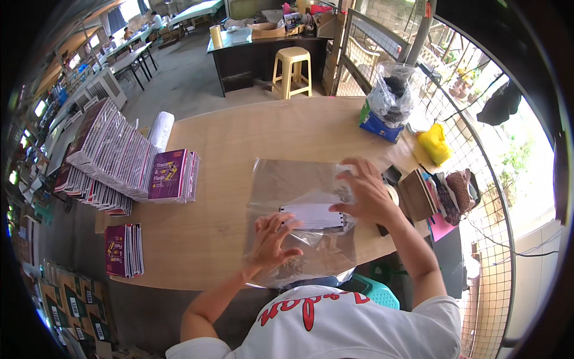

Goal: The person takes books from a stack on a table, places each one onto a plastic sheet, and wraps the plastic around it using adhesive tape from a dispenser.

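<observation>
White-faced block (312,216) on clear film (278,185), both hands above

Item, principal: we recorded the block on the worktop (221,239), at the middle of the film, dark binding marks along its short ends.

Item, left hand (270,242): fingers spread and lightly bent at the block's left end; no grip that we could make out.

Item, right hand (368,191): thumb and fingers wide apart over the block's right end; whether a fingertip met the film, we could not tell.

Item, risks: we judged that the thin film could crease or trap air if drawn unevenly, and that the block could skew if one hand pressed harder. The film's near edge reached the worktop's rim, so a brushing shirt (353,323) might have dragged it.

Item, left side: a tall leaning stack of wrapped purple books (119,146), a smaller purple pile (124,250) near the edge, and a white roll (161,130).

Item, right side: a brown-covered pad (417,194) among clutter, close to the right forearm and cramping it; beyond, a yellow bag (435,145) and a blue-and-green box (379,127).
</observation>
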The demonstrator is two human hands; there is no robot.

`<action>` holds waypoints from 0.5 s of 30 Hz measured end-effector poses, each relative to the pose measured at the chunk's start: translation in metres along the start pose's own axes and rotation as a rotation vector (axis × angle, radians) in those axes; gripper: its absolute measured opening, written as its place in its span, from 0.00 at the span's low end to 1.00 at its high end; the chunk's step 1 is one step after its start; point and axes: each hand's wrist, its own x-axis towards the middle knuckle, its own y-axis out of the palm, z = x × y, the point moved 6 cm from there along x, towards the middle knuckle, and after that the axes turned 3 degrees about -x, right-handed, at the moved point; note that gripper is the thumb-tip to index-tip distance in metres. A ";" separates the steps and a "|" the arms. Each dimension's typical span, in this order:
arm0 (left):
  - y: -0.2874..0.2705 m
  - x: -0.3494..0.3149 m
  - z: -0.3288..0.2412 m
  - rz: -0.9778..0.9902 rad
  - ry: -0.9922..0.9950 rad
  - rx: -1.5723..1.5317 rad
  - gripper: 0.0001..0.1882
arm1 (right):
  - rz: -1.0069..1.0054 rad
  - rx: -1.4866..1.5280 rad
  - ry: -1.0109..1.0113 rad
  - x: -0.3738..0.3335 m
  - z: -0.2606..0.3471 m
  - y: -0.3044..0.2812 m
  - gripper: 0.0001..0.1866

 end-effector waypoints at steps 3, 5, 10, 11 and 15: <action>-0.008 0.009 -0.001 -0.060 -0.028 -0.119 0.41 | -0.045 -0.191 -0.010 0.014 -0.017 0.002 0.24; -0.012 0.009 0.007 -0.062 -0.049 -0.127 0.42 | 0.083 -0.228 -0.225 0.008 0.024 -0.022 0.23; -0.012 0.029 0.007 0.108 0.075 0.069 0.44 | 0.358 -0.120 -0.847 -0.046 0.060 -0.008 0.25; -0.015 0.031 0.004 0.176 0.133 0.108 0.44 | 0.374 -0.049 -0.723 -0.034 0.053 -0.029 0.24; -0.012 0.041 0.014 0.403 0.285 0.107 0.45 | 0.524 -0.223 -0.561 -0.016 0.033 -0.014 0.13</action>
